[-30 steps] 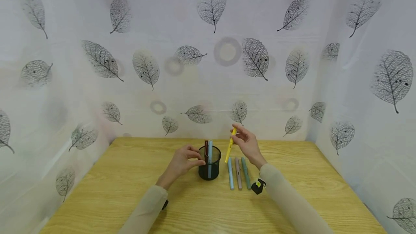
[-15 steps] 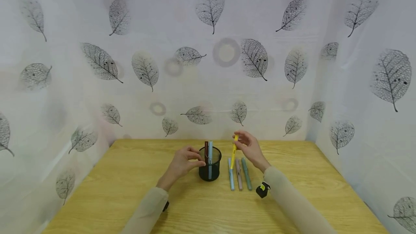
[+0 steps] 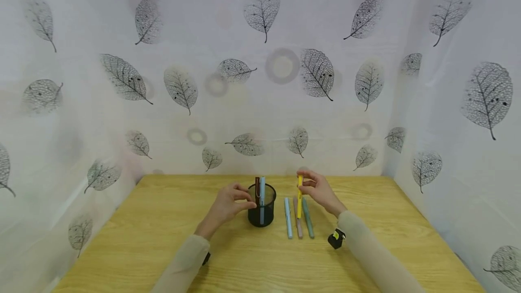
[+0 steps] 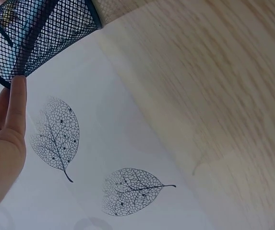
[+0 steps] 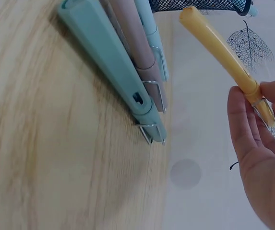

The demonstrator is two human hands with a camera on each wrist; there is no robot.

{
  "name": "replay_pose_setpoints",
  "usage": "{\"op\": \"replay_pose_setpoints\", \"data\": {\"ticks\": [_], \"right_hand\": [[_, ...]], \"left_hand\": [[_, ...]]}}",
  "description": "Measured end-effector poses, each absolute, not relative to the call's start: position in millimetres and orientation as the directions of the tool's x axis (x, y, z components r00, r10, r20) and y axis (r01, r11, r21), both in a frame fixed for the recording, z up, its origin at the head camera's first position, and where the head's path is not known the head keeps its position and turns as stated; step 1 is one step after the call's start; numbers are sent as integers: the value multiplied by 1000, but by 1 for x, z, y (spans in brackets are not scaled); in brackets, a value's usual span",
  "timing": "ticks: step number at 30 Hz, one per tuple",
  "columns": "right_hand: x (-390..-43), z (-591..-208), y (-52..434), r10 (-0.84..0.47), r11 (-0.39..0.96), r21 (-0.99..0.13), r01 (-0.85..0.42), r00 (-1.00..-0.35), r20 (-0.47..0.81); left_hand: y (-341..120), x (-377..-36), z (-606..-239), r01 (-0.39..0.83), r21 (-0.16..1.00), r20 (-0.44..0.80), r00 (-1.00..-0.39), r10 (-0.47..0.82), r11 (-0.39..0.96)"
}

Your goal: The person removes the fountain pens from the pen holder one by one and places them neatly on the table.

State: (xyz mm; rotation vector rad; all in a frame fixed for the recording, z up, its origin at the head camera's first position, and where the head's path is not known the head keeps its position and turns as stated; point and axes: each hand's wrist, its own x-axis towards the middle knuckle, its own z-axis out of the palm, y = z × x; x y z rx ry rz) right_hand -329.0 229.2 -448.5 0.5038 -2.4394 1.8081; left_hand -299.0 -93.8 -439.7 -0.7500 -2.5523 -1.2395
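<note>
Pinching yellow pen (image 3: 300, 200), right hand (image 3: 321, 192), left hand (image 3: 227, 202) gripping cup (image 3: 268, 216), mauve pen (image 3: 300, 229) partly hidden

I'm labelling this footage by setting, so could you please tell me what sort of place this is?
Probably a curtained-off desk booth, perhaps for recording: pale leaf-printed sheeting stands behind a wood-grain table and along both sides, and a black device sits by the right sleeve.

You're holding the yellow pen (image 3: 300, 200) roughly upright near three lying pens (image 3: 300, 230), gripping the black mesh cup (image 3: 268, 216); two pens (image 3: 262, 188) are standing inside.
</note>
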Motion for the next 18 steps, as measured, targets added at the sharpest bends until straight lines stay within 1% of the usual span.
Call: {"op": "replay_pose_setpoints", "data": {"ticks": [7,13,18], "right_hand": [[-328,-451,239,-302,264,-937,-228,-942,144],[-327,-452,248,-360,275,-941,-199,-928,91],[-324,-456,256,-393,273,-946,-175,-918,57]], "left_hand": [[-92,-301,-436,528,666,385,-849,363,527],[-92,-301,-436,535,668,390,-843,370,517],[-92,-302,-439,546,648,403,-837,370,531]]}}
